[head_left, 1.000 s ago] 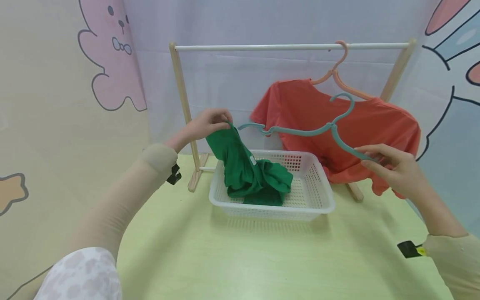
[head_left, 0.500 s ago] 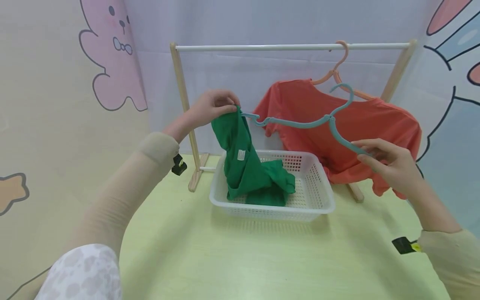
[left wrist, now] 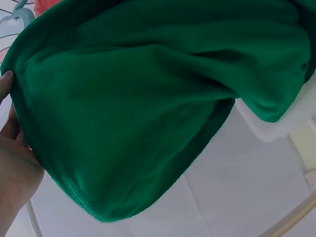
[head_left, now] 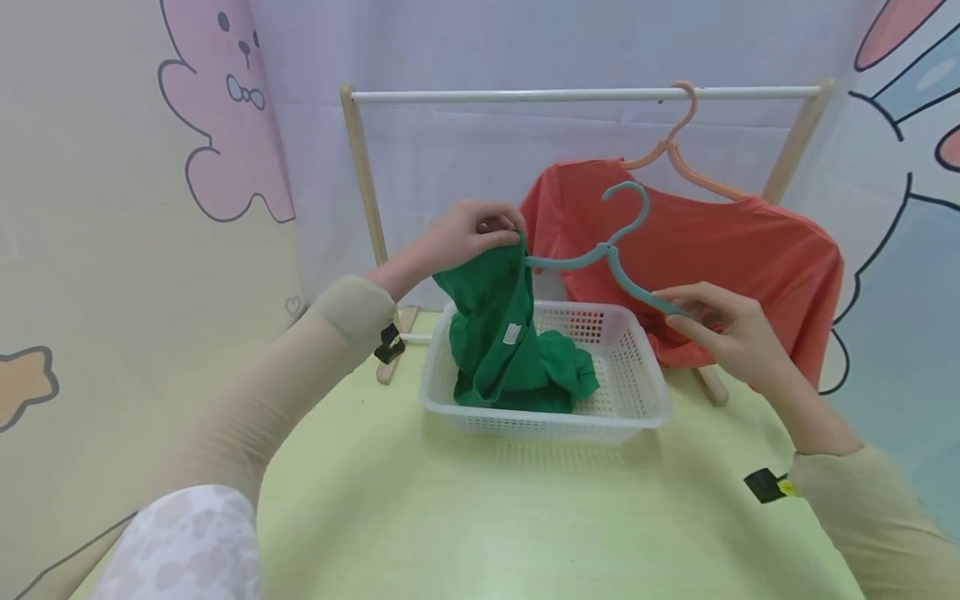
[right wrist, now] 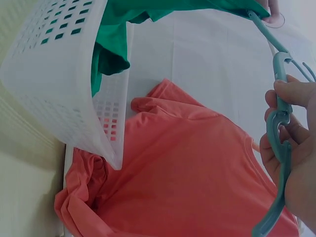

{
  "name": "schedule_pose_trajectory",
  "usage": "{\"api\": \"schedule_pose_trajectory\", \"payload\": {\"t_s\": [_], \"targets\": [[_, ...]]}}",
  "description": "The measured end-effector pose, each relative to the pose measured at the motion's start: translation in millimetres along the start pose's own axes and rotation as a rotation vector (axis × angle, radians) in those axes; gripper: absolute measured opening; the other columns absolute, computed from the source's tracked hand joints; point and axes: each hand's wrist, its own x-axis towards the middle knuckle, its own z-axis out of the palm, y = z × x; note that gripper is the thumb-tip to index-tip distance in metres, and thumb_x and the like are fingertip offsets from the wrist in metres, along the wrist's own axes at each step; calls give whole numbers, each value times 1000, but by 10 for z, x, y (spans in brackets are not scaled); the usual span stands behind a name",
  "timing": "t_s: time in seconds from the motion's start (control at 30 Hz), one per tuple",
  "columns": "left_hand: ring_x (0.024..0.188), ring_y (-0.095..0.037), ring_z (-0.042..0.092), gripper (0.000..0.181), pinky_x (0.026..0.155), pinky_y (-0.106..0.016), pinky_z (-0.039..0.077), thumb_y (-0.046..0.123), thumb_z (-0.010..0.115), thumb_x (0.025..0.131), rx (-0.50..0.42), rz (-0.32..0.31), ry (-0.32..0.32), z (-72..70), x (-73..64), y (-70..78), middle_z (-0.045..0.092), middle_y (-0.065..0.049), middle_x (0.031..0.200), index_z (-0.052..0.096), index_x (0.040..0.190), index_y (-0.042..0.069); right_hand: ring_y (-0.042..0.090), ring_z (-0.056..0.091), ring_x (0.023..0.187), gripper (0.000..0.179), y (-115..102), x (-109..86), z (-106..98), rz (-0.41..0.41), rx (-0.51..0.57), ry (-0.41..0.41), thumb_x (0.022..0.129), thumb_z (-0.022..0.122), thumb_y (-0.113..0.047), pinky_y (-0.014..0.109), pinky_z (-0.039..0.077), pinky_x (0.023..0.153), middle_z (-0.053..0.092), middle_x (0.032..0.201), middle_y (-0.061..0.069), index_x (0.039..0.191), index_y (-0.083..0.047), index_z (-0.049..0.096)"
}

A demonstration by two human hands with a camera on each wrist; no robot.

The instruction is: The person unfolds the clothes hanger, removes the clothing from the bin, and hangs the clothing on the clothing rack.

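A person's left hand pinches the top edge of a green shirt, lifting it above a white plastic basket. The rest of the shirt hangs down and bunches inside the basket. The right hand grips one arm of a teal hanger between thumb and curled fingers. The hanger's long axis runs roughly side to side, sloping down from the shirt toward the right hand. Its far end points left and disappears into the shirt's opening beside the left hand. Its hook curls upward, in front of an orange shirt.

The orange shirt hangs on a pink hanger from the white rail of a small wooden rack that stands just behind the basket. The basket sits on a pale yellow-green table.

In the left wrist view, green fabric fills nearly everything, with the hand at its left edge. In the right wrist view, the fingers are wrapped around the teal hanger, with the orange shirt and basket beyond.
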Motion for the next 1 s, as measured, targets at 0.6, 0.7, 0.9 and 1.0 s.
{"api": "schedule_pose_trajectory", "payload": {"t_s": [0.6, 0.7, 0.9, 1.0], "targets": [[94, -12, 68, 17, 89, -27, 54, 18, 67, 95, -48, 73, 70, 184, 98, 119, 74, -5, 105, 71, 110, 11, -1, 59, 81, 41, -37, 65, 135, 6, -4, 27, 86, 71, 5, 7, 50, 72, 64, 101, -22, 123, -12, 68], [92, -11, 69, 22, 88, -27, 55, 18, 70, 93, -42, 65, 25, 193, 83, 110, 75, -4, 104, 71, 113, 11, -1, 59, 81, 40, -53, 58, 134, 9, -10, 48, 86, 71, 5, 7, 49, 72, 67, 101, -17, 122, -12, 68], [97, -9, 66, 24, 92, -27, 54, 23, 70, 93, 25, 58, -59, 138, 61, 106, 74, 0, 107, 72, 114, 13, -2, 59, 81, 41, -78, 53, 114, -8, -29, 83, 85, 72, 5, 6, 48, 70, 65, 100, -21, 122, -13, 69], [100, -10, 65, 25, 93, -28, 54, 23, 70, 93, 68, 49, -78, 81, 40, 90, 74, 0, 110, 72, 115, 13, -2, 58, 80, 42, -79, 52, 94, -16, -44, 93, 84, 72, 6, 5, 47, 70, 64, 101, -25, 121, -13, 70]]}}
